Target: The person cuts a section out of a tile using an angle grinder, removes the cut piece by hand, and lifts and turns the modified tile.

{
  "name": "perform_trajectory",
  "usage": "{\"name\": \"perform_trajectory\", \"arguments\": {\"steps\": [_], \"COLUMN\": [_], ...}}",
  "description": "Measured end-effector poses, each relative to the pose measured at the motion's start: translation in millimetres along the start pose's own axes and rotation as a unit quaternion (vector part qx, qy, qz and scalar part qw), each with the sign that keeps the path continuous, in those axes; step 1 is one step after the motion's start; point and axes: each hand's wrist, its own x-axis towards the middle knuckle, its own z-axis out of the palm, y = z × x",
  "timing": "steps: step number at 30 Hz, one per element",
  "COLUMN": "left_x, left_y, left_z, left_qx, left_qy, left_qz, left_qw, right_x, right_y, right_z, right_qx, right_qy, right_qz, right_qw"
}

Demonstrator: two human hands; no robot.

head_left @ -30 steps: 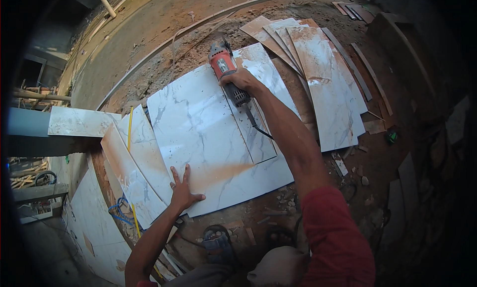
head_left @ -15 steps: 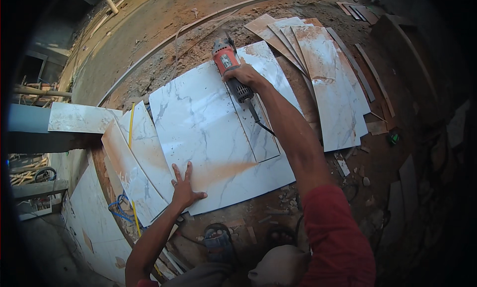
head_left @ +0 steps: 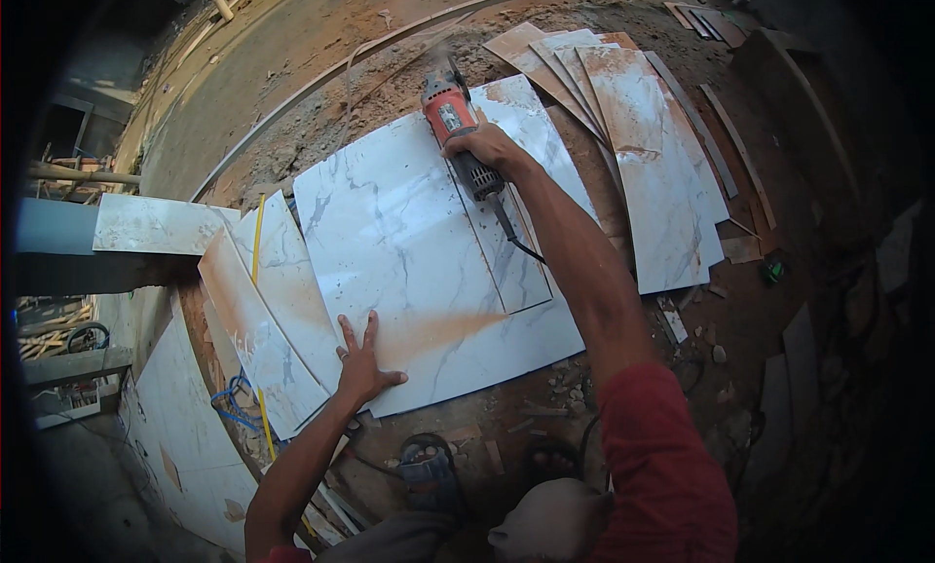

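A large white marble-patterned tile (head_left: 380,232) lies flat before me, with cut lines across it and a streak of reddish-brown dust. My right hand (head_left: 487,149) is wrapped round a red and black angle grinder (head_left: 451,115) at the tile's far edge. The grinder's disc sits beyond its head, partly blurred, and a little dust shows there. A black cord trails from its rear toward me under my right forearm. My left hand (head_left: 364,366) rests with fingers spread on the tile's near left corner.
Several stacked tiles (head_left: 638,164) fan out at the right, and more tile pieces (head_left: 263,319) lie at the left beside a yellow strip (head_left: 258,242) and blue cord (head_left: 234,402). A long metal bar (head_left: 292,105) curves along the far side. Rubble and tile offcuts litter the ground near my sandalled feet.
The view has shifted slightly. My right hand still holds the angle grinder at nearly the same place on the far edge, and my left hand stays on the tile.
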Motion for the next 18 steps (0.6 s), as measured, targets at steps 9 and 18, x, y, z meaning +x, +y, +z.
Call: {"name": "perform_trajectory", "arguments": {"steps": [9, 18], "left_x": [-1, 2], "left_y": [5, -4], "left_z": [-3, 4], "left_qx": [-0.001, 0.000], "left_qy": [-0.006, 0.003], "left_qz": [0.007, 0.013], "left_qw": [1.000, 1.000], "right_x": [7, 16], "right_y": [3, 8], "right_z": [-3, 0], "right_qx": [0.010, 0.004], "right_qy": [-0.010, 0.009], "right_qz": [0.037, 0.027], "right_qw": [0.999, 1.000]}}
